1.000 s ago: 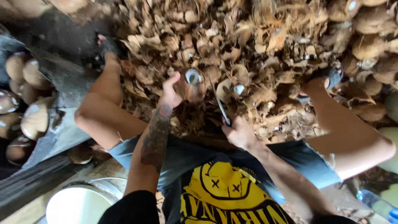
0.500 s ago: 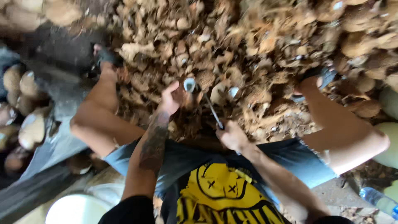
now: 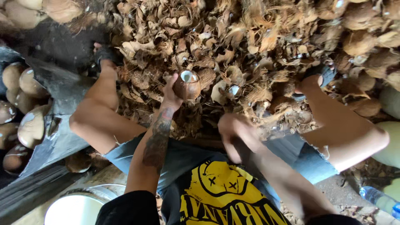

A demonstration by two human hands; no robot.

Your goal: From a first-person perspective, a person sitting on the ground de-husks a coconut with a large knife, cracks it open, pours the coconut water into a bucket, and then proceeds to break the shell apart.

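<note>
My left hand (image 3: pixel 170 95) is shut on a small brown coconut (image 3: pixel 187 86) whose top is cut open to show white flesh. It holds the nut out above the husk pile, between my bare knees. My right hand (image 3: pixel 234 132) is nearer my lap, below and to the right of the coconut. It is blurred by motion, with the fingers closed on a knife whose blade is lost in the blur.
A deep pile of dry coconut husks (image 3: pixel 250 46) fills the ground ahead. Peeled coconuts (image 3: pixel 21 83) lie at the left beside a grey metal sheet (image 3: pixel 62 93). A white bowl (image 3: pixel 77 208) sits at the bottom left and a plastic bottle (image 3: pixel 377 199) at the bottom right. Pale green coconuts (image 3: pixel 391 102) are at the right.
My right hand has pulled the knife back from the coconut toward my lap. My left hand has turned the coconut so its cut white top shows.
</note>
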